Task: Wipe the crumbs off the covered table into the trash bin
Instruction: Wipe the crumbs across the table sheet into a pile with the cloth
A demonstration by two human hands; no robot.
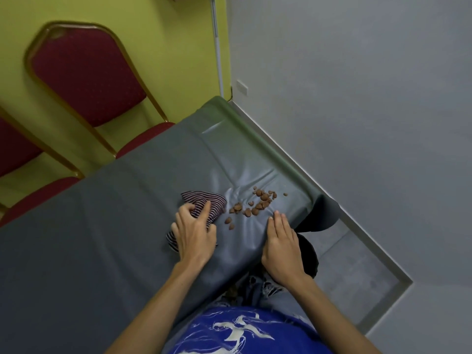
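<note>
Your blue shirt [245,333] filled the frame's bottom edge, with both forearms reaching over the grey covered table [102,226]. Your left hand [194,233] clutched the striped cloth [204,203], fingers curled into its folds. Just beside the cloth lay the brown crumbs [255,205], scattered toward the table's corner. Your right hand [283,246] rested flat and released at the table edge, touching the cover near the crumbs. Something dark [310,256] showed below that edge, partly hidden by your right hand. Red chairs [84,72] stood beyond the table.
</note>
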